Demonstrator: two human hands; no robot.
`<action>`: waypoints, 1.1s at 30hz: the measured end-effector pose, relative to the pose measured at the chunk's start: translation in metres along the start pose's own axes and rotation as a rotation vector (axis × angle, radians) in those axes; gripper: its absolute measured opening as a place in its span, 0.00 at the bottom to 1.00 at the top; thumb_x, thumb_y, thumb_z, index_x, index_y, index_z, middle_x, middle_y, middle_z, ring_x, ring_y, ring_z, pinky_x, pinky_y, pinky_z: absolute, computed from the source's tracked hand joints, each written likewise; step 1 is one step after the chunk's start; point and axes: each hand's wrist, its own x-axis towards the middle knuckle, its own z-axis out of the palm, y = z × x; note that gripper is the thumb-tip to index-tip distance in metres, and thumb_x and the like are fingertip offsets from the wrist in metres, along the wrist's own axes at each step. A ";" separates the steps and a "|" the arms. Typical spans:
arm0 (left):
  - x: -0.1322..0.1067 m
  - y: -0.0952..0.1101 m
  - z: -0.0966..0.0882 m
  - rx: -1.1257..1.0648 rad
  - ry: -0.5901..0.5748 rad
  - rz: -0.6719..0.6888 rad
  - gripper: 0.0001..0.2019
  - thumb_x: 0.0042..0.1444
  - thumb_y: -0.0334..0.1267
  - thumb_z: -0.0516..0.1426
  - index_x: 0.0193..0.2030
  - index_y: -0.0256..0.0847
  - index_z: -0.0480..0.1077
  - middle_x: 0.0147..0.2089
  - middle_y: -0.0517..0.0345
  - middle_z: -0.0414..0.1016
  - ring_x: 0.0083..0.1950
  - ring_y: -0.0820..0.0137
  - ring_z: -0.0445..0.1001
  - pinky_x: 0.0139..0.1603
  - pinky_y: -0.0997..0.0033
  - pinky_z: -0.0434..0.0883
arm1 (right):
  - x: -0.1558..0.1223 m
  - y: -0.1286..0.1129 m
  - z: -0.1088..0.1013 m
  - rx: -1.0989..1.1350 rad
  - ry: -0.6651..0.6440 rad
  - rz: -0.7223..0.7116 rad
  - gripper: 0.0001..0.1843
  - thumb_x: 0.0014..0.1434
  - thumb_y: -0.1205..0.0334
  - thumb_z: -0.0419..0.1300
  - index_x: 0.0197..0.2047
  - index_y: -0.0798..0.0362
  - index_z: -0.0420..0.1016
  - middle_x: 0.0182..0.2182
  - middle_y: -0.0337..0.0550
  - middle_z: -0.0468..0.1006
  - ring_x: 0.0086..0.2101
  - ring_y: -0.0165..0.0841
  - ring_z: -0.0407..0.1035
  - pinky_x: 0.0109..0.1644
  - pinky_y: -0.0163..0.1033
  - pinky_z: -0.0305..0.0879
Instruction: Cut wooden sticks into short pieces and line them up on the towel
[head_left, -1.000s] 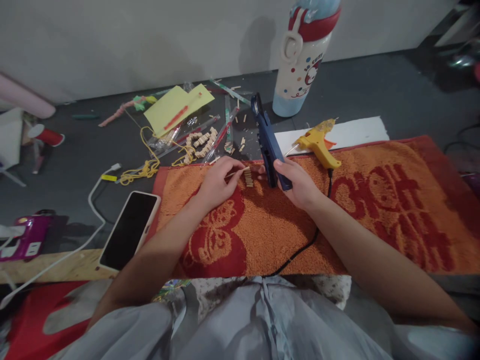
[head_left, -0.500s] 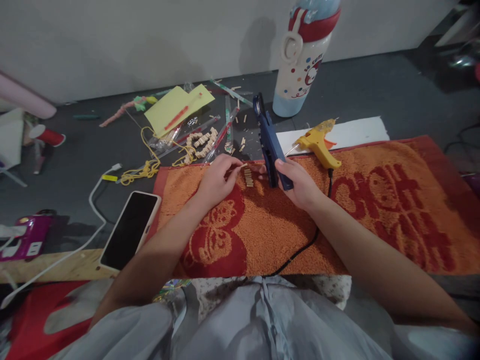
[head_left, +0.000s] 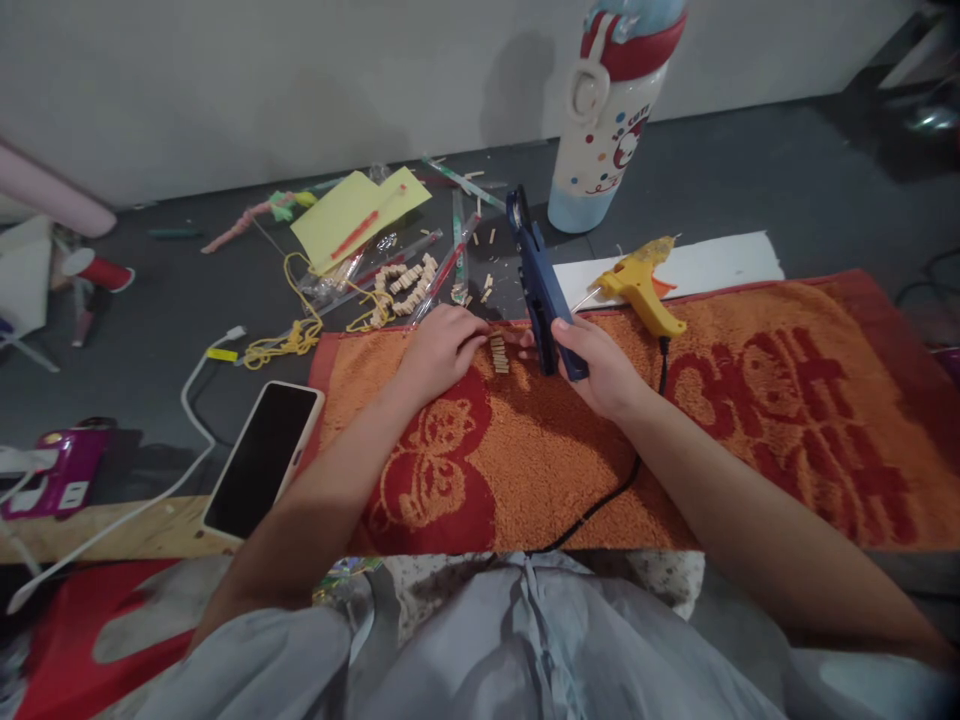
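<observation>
My left hand (head_left: 444,350) rests on the orange towel (head_left: 555,450), thumb and fingers pinched at a small wooden stick (head_left: 496,333). This stick lies at the far end of a short row of similar wooden pieces (head_left: 499,356) on the towel. My right hand (head_left: 600,365) is closed around a long, dark blue stapler-like tool (head_left: 546,290), held tilted with its far end raised. Some of its fingers show left of the tool, beside the row; the others are hidden behind it.
A yellow glue gun (head_left: 643,288) lies by a white strip (head_left: 720,264), its black cord crossing the towel. Behind stands a bottle (head_left: 600,140). A phone (head_left: 262,460), yellow string (head_left: 289,343), strung wooden pieces (head_left: 409,285) and yellow paper (head_left: 360,215) lie left.
The stick in my left fingers has come down from above the row to its far end. My right hand and the blue tool stay almost still.
</observation>
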 end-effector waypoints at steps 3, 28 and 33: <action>0.000 0.000 0.000 0.006 -0.019 0.003 0.07 0.62 0.36 0.52 0.39 0.40 0.70 0.37 0.53 0.74 0.42 0.66 0.70 0.45 0.63 0.67 | 0.000 0.001 0.000 0.003 -0.005 0.000 0.19 0.49 0.43 0.65 0.33 0.50 0.71 0.35 0.44 0.77 0.44 0.43 0.73 0.54 0.54 0.67; 0.001 0.006 0.001 0.000 -0.019 -0.041 0.04 0.58 0.34 0.53 0.35 0.39 0.69 0.36 0.53 0.72 0.41 0.66 0.69 0.44 0.63 0.67 | -0.001 0.000 0.000 0.007 -0.005 0.001 0.19 0.48 0.42 0.65 0.32 0.49 0.71 0.33 0.42 0.77 0.41 0.41 0.73 0.54 0.52 0.68; 0.001 0.007 0.000 -0.002 -0.035 -0.043 0.04 0.57 0.33 0.52 0.35 0.40 0.68 0.36 0.54 0.72 0.41 0.66 0.69 0.45 0.63 0.67 | -0.002 -0.002 0.001 0.012 0.008 0.013 0.20 0.47 0.42 0.65 0.32 0.49 0.70 0.34 0.43 0.78 0.43 0.43 0.73 0.54 0.54 0.67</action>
